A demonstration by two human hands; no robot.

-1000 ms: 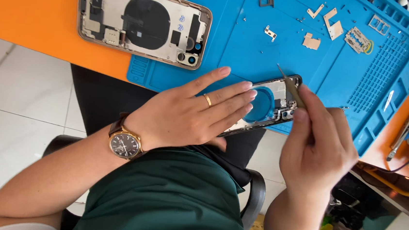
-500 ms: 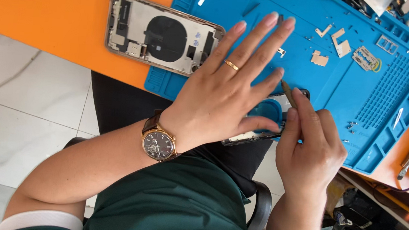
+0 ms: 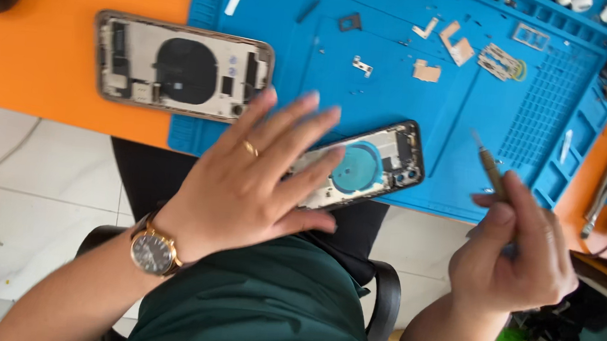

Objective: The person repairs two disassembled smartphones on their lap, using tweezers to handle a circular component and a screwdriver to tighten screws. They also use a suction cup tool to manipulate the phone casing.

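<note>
Blue silicone work mat [image 3: 396, 98] under everything, ribbed and walled with small trays along the far and right rims, laid over an orange tabletop [image 3: 61, 43]. Left hand [image 3: 252, 181] flat and palm down, fingers spread wide and blurred, resting across the near end of an opened phone housing [image 3: 376, 162]; nothing pinched, just pressed on top. Ring on one finger, round wristwatch [image 3: 153, 251] with a gold-toned case at the wrist. Housing dark-rimmed, tilted, overhanging the mat's near edge above the lap, with a round teal patch and a camera cluster showing past the fingertips. Right hand [image 3: 513, 259] off the table edge, well apart from the housing, thumb and fingers closed around a slim screwdriver [image 3: 490, 167], tip pointing up and away. Open mat between the tool tip and the housing, with no loose parts there. Second phone housing [image 3: 182, 67], pale inside with a dark round coil, lying flat to the left, half on the mat, half on the orange surface. Small metal brackets and shields [image 3: 457, 49] scattered across the far part of the mat. Tangled tools and cables past the right rim, too blurred to tell apart. Green fabric and a black chair arm below.
</note>
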